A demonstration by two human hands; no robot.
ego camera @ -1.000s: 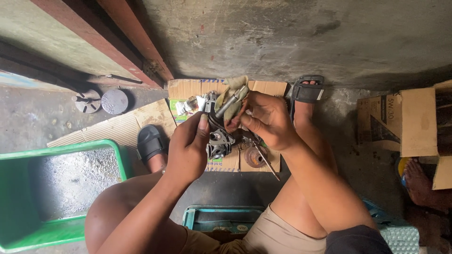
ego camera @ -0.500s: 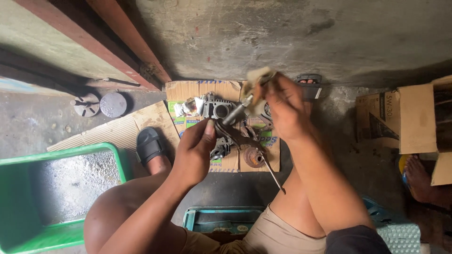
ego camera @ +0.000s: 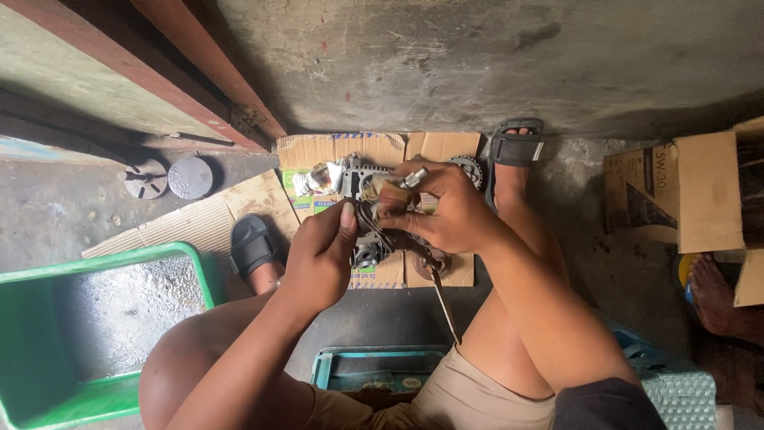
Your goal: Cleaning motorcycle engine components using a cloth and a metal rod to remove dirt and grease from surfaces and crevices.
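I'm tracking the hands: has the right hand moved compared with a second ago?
Yes. The right hand rose toward the wall half a second ago, then came back down; it now sits over the cardboard, roughly where it began.

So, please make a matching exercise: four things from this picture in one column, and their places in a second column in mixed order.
Things:
1. green tub
2. round metal disc
3. cardboard box
4. teal crate

Places:
A. far right, beside a bare foot
B. on the floor at upper left, near the wooden door frame
C. bottom left corner
D. between the person's knees, at the bottom

Pairs: 1-C, 2-B, 3-A, 4-D
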